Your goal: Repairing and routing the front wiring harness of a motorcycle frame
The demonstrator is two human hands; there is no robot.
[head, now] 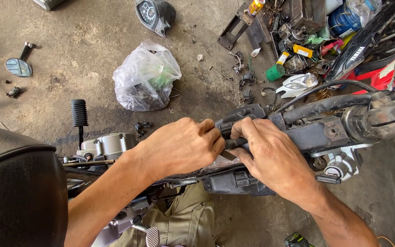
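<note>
Two bare hands meet over the top of a stripped motorbike frame (316, 132). The left hand (179, 146) comes in from the left side, and its fingers (206, 130) are curled tight together, pinching the end of a black plastic part (241, 114) that sits on top of the frame. The right hand (270, 158) comes in from the right side and lies flat on the same part, with its fingers (243, 132) bent and pressed together on it, just beside the left fingers so the two hands touch. The black part sits in the middle of the view, between a black seat (17, 192) at the lower left and the dirty steering neck (380, 119) at the right. A black cable (325, 87) runs along the frame above the right hand. Below the left arm is the silver engine (108, 144), with a black foot peg (79, 113) standing up just beside it. On the grey concrete floor (83, 50) behind the bike lies a clear plastic bag (146, 77) with things inside. A round mirror (18, 67) lies well apart at the far left, and a speedometer (154, 14) lies near the top. A heap of bike parts and small bottles (307, 41) fills the upper right corner.
</note>
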